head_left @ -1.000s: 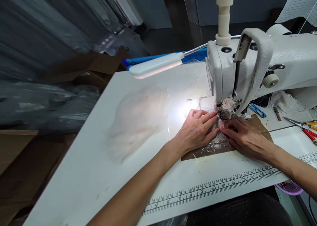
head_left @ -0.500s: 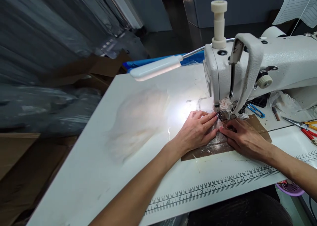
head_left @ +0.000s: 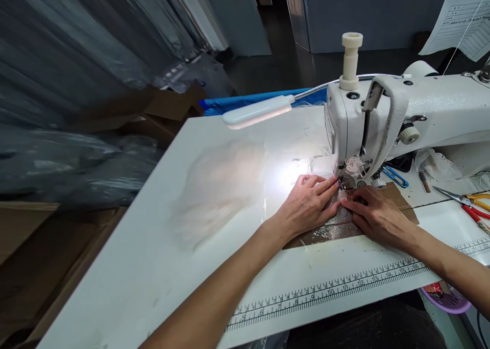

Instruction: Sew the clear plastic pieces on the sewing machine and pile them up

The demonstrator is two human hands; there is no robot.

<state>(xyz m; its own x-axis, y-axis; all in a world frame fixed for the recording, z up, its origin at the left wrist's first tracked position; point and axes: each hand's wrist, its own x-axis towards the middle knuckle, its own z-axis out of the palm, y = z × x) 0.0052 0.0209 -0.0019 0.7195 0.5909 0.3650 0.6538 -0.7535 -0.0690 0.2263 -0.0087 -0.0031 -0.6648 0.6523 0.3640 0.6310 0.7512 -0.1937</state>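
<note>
item: small pale pink sheer piece [head_left: 342, 196], right of the frame's centre, beside the metal presser parts of a white enamelled sewing machine [head_left: 440, 104]; mostly hidden by fingers.

left hand [head_left: 306, 204]: palm down, opened out, fingers extended, tips laid beside the presser parts, thumb near the piece.

right hand [head_left: 377, 214]: fingers bent, thumb and forefinger tips at the piece's lower edge; whether they pinch it or only press, i cannot tell.

beneath both hands: flat brown sheet [head_left: 400, 201], with shiny clear film [head_left: 337, 230] over part of it, on a white tabletop [head_left: 126, 267].

on the machine front, above the fingers: pale pink fabric rosette [head_left: 353, 164].

centre, upper part of the frame: slim white lamp head [head_left: 258, 112] on a bendy metal neck, lit.

centre left: wide, faint pinkish sheer patch [head_left: 218, 191] on the tabletop, too blurred to identify.

right side: blue thread snips [head_left: 395, 176]; silver scissors with orange handles [head_left: 451, 193]; red-handled tool [head_left: 474, 217] just beside them.

lower edge of the tabletop: black printed ruler scale [head_left: 331, 291].

lower right: purple plastic basket [head_left: 451, 305], below the tabletop.

upper right: white printed paper [head_left: 459, 25], hanging.
</note>
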